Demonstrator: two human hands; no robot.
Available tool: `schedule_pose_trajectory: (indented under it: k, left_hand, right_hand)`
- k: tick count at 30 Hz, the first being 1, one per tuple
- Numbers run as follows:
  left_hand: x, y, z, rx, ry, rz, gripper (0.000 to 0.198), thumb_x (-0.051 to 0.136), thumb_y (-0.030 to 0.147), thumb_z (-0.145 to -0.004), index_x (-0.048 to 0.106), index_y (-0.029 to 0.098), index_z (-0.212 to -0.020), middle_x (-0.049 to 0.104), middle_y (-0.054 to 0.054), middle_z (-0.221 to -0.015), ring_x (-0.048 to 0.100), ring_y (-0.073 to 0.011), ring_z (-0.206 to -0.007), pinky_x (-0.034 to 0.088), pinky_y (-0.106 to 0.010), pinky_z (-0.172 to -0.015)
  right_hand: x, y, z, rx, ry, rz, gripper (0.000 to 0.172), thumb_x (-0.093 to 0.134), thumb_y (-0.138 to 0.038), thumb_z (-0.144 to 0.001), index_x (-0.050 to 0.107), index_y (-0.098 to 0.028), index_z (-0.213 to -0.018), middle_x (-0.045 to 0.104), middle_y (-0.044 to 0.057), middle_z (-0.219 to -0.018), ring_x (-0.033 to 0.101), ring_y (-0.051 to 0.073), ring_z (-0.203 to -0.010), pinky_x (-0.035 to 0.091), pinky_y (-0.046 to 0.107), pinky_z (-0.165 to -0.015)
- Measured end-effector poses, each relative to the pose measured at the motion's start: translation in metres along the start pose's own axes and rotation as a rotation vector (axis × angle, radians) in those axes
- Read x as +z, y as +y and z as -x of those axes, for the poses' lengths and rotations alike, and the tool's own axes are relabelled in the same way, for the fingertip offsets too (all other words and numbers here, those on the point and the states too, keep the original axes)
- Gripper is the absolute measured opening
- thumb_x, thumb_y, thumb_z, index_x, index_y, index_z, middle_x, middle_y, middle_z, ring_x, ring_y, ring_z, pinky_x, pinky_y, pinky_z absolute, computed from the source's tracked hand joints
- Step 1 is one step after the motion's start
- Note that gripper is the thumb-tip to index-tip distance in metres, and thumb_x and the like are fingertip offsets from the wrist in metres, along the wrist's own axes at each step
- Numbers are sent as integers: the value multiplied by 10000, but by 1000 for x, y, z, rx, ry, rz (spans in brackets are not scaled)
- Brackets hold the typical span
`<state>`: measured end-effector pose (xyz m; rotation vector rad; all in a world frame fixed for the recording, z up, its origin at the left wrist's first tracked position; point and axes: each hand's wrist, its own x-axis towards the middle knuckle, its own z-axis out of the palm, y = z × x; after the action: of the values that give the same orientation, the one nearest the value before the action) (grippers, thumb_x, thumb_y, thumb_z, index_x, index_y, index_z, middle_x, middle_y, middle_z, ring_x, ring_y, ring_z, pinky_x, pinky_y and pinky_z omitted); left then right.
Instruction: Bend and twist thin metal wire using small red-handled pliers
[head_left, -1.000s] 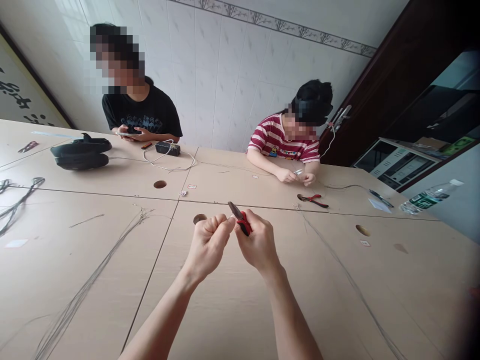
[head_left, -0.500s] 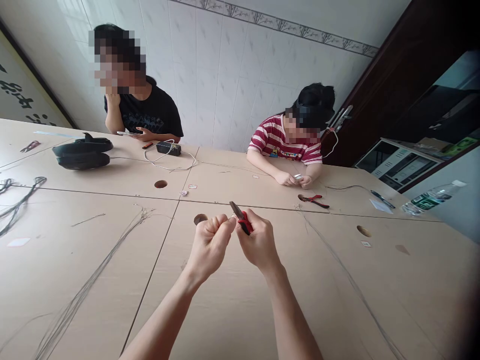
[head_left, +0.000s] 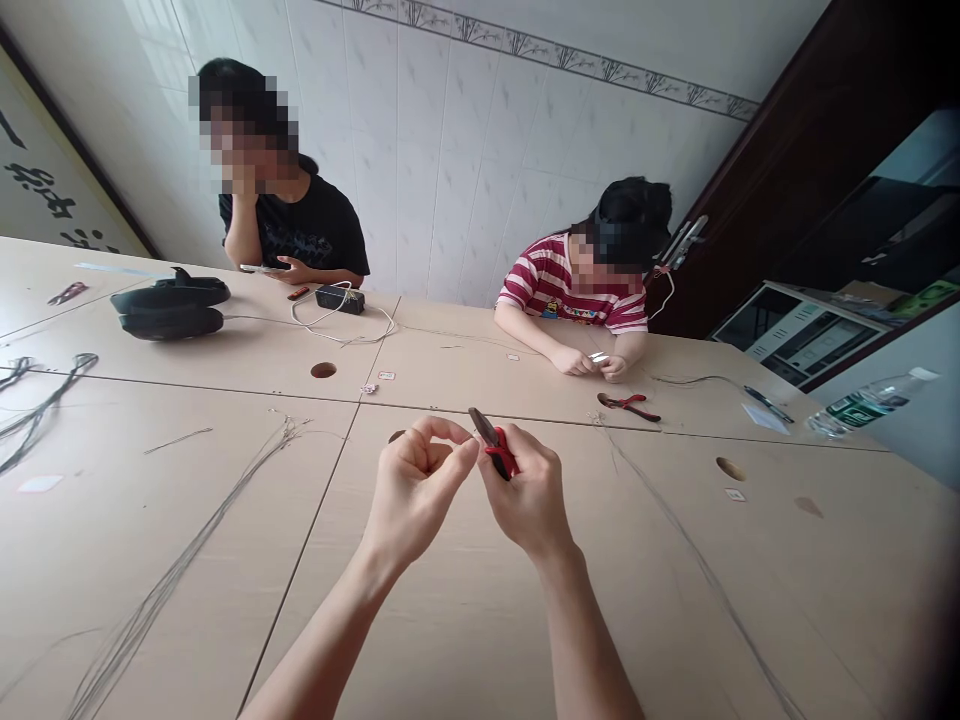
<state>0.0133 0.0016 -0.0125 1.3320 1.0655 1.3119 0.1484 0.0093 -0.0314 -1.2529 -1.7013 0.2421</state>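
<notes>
My right hand (head_left: 529,495) is wrapped round red-handled pliers (head_left: 495,445), whose dark jaws point up and to the left. My left hand (head_left: 416,490) is curled right beside them, thumb and fingertips pinched at the jaws on something too small to make out. Both hands hover above the light wooden table (head_left: 450,620), near its middle seam.
Bundles of thin wire (head_left: 187,545) run across the table left and right (head_left: 697,570). A person in a striped shirt (head_left: 577,290) works opposite, with red pliers (head_left: 630,403) beside. Another person in black (head_left: 300,230) sits far left. A black headset (head_left: 169,305), charger (head_left: 339,297) and water bottle (head_left: 870,402) lie around.
My left hand has loosened from a tight fist, with the index finger now arched above the thumb. Both hands have drifted slightly right and down. The person in black has raised a hand to the face.
</notes>
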Motion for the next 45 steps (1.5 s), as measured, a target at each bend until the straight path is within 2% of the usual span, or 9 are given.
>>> schedule_pose_trajectory:
  k: [3, 9, 12, 17, 21, 29, 34, 40, 45]
  left_hand:
    - [0, 0, 1, 29, 43, -5, 170, 639, 371, -853, 596, 207, -862, 206, 119, -467, 152, -71, -452, 160, -213, -443]
    - [0, -1, 1, 94, 125, -54, 175, 648, 373, -851, 661, 206, -802, 211, 97, -490, 140, -76, -476, 145, -230, -451]
    - [0, -1, 0, 105, 141, -72, 175, 660, 375, -840, 694, 208, -798, 271, 79, -496, 193, -84, -490, 190, -233, -458]
    - [-3, 3, 0, 74, 146, -23, 179, 696, 384, -798, 714, 206, -785, 378, 54, -498, 258, -89, -496, 243, -227, -452]
    - [-6, 6, 1, 5, 118, -21, 225, 713, 415, -778, 712, 191, -757, 451, 41, -505, 236, -72, -471, 202, -216, -416]
    - [-4, 7, 1, 22, 78, -50, 210, 702, 381, -786, 727, 174, -758, 601, -13, -601, 387, -86, -508, 297, -207, -439]
    - [-4, 7, 1, 30, 49, -42, 203, 693, 373, -794, 730, 175, -771, 540, 3, -557, 374, -95, -503, 292, -218, -439]
    - [-7, 3, 1, 49, 3, -53, 180, 675, 352, -828, 726, 194, -898, 259, 79, -508, 229, -78, -480, 218, -220, -442]
    - [-8, 5, 1, 58, 4, -78, 143, 657, 314, -840, 705, 188, -888, 235, 83, -532, 202, -72, -478, 183, -219, -437]
  right_hand:
    - [0, -1, 0, -14, -5, 2, 195, 505, -178, -828, 396, -224, -673, 409, -43, -587, 377, 129, -544, 309, 230, -520]
    - [3, 1, 0, 10, -29, -12, 225, 520, -202, -849, 385, -224, -670, 412, -40, -592, 382, 132, -557, 311, 239, -525]
    - [0, -3, -1, 29, -53, -85, 188, 539, -255, -881, 464, -217, -713, 471, -26, -637, 445, 142, -615, 378, 251, -587]
    - [-13, -11, 1, 137, -90, -339, 130, 603, -334, -893, 611, -217, -949, 622, 12, -834, 560, 155, -761, 454, 280, -739]
    - [-20, -13, 1, 221, -86, -479, 151, 590, -357, -902, 627, -211, -893, 584, -5, -763, 511, 132, -685, 415, 256, -651]
    - [-18, -14, -3, 242, -143, -555, 223, 580, -372, -898, 544, -193, -769, 401, -39, -641, 356, 110, -591, 326, 252, -562]
    - [-18, -13, -2, 257, -176, -586, 222, 591, -366, -901, 539, -195, -770, 404, -41, -638, 352, 106, -582, 323, 246, -549]
    - [-19, -13, -1, 226, -155, -554, 214, 591, -347, -910, 523, -202, -769, 434, -43, -649, 371, 102, -579, 335, 237, -545]
    - [-20, -14, 0, 207, -143, -494, 215, 588, -366, -906, 528, -206, -776, 451, -35, -660, 392, 108, -584, 362, 238, -551]
